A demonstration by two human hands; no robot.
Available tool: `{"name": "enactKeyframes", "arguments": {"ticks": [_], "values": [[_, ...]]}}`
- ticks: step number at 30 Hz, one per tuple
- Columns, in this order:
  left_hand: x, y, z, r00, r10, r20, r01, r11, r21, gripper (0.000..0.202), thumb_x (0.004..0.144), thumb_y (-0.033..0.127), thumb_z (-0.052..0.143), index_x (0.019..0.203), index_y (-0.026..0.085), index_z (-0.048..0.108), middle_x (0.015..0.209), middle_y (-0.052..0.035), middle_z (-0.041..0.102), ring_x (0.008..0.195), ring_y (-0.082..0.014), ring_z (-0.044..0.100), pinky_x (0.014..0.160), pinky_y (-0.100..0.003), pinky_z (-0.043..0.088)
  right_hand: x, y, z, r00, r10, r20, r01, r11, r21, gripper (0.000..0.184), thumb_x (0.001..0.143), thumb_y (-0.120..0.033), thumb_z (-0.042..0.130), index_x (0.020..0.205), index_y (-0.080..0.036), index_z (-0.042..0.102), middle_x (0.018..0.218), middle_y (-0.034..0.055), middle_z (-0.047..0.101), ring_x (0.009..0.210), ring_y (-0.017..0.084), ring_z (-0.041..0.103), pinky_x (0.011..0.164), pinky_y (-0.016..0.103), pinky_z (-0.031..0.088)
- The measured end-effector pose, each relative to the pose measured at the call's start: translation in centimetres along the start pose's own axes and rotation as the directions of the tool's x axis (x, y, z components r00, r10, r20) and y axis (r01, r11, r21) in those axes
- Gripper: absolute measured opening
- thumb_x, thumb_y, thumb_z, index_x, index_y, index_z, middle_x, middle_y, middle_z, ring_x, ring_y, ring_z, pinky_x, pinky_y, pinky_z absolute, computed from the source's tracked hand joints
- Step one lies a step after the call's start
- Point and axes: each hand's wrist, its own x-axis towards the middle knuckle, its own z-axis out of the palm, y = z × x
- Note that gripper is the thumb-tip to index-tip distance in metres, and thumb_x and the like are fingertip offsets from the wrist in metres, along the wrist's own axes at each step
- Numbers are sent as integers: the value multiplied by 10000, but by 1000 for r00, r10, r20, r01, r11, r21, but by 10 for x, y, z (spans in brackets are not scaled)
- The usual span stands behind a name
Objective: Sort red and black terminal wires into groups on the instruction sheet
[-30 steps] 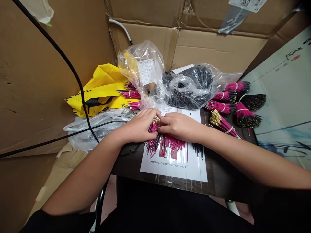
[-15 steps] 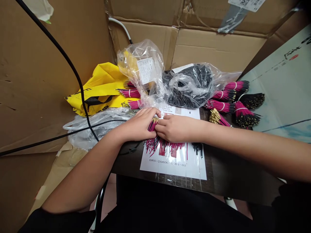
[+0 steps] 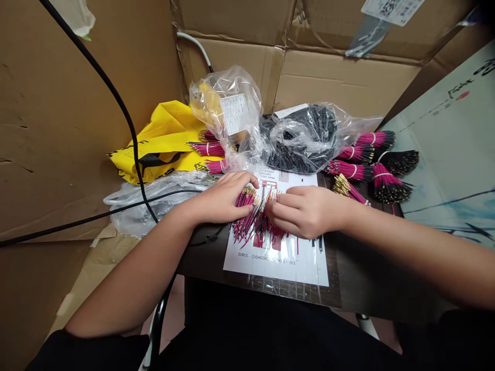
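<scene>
The right hand (image 3: 307, 212) has moved away from the left hand (image 3: 222, 200), and the red wires (image 3: 247, 219) now fan wider across the paper sheet (image 3: 278, 268).

The person wears a black short-sleeved top: the left sleeve (image 3: 88, 354) and the right sleeve (image 3: 436, 337) are plain, matte fabric ending above the elbows. Black clothing over the lap (image 3: 270, 330) looks much the same, though its edges blur into shadow. Below the sleeves, the left forearm (image 3: 131, 278) and right forearm (image 3: 410, 265) are bare, as are the slim left hand (image 3: 222, 203) and right hand (image 3: 309, 212).
</scene>
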Motion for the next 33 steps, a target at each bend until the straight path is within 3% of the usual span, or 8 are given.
{"name": "enactKeyframes", "arguments": {"ticks": [3, 7, 10, 12, 14, 17, 20, 33], "values": [[-1, 18, -3, 983, 75, -169, -82, 996, -36, 188, 910, 252, 598, 1094, 219, 622, 1310, -82, 610, 1265, -245, 554, 1112, -437, 425, -12, -13, -15, 993, 43, -111, -47, 998, -35, 152, 965, -176, 619, 817, -151, 643, 822, 30, 645, 629, 115, 452, 533, 295, 385], [-9, 61, -8, 862, 85, -499, -147, 985, -86, 78, 944, 183, 573, 914, 195, 644, 932, -32, 672, 907, -164, 633, 857, -324, 511, -32, -29, -28, 978, 110, -175, -124, 990, -68, 11, 895, -147, 702, 884, -144, 704, 915, 60, 722, 623, 112, 486, 497, 301, 394], [-16, 78, -6, 903, 128, -409, -150, 988, -23, 87, 956, 219, 569, 918, 202, 646, 861, -23, 662, 802, -159, 601, 769, -320, 497, -58, -37, -36, 959, 282, 30, -282, 959, -7, 95, 957, -206, 632, 952, -231, 724, 974, 47, 751, 626, 124, 534, 503, 320, 420], [-16, 74, -1, 939, 155, -307, -127, 986, 109, 152, 975, 243, 525, 918, 198, 659, 857, -42, 665, 823, -184, 589, 803, -356, 484, -79, -39, -41, 877, 421, 230, -445, 894, 60, 149, 995, -259, 582, 966, -258, 728, 969, 52, 757, 626, 130, 568, 519, 334, 447], [-12, 62, 7, 964, 174, -201, -121, 961, 249, 223, 992, 265, 483, 897, 192, 671, 857, -60, 660, 848, -209, 571, 821, -385, 461, -98, -39, -45, 815, 480, 324, -532, 842, 91, 161, 1007, -272, 569, 957, -257, 721, 953, 48, 755, 617, 125, 584, 527, 335, 465], [-5, 44, 17, 976, 188, -112, -144, 937, 319, 269, 1010, 289, 452, 907, 188, 679, 867, -66, 649, 871, -219, 557, 824, -388, 439, -116, -38, -47, 843, 450, 296, -489, 869, 71, 145, 1010, -217, 565, 957, -239, 698, 954, 32, 749, 602, 110, 578, 534, 321, 470], [-1, 37, 21, 980, 158, -125, -113, 944, 311, 259, 1009, 287, 458, 922, 188, 682, 901, -67, 645, 919, -229, 561, 875, -400, 437, -121, -38, -44, 882, 387, 269, -425, 899, 101, 170, 1021, -166, 525, 978, -214, 682, 916, 33, 734, 612, 117, 576, 557, 321, 472], [-1, 39, 26, 986, 97, -133, -55, 956, 288, 176, 939, 359, 624, 1003, 205, 677, 1165, -83, 614, 1143, -287, 525, 994, -468, 409, -122, -32, -38, 843, 370, 391, -452, 881, 142, 376, 1040, -112, 378, 1169, -227, 712, 1113, 77, 743, 767, 164, 643, 732, 368, 573]]}}
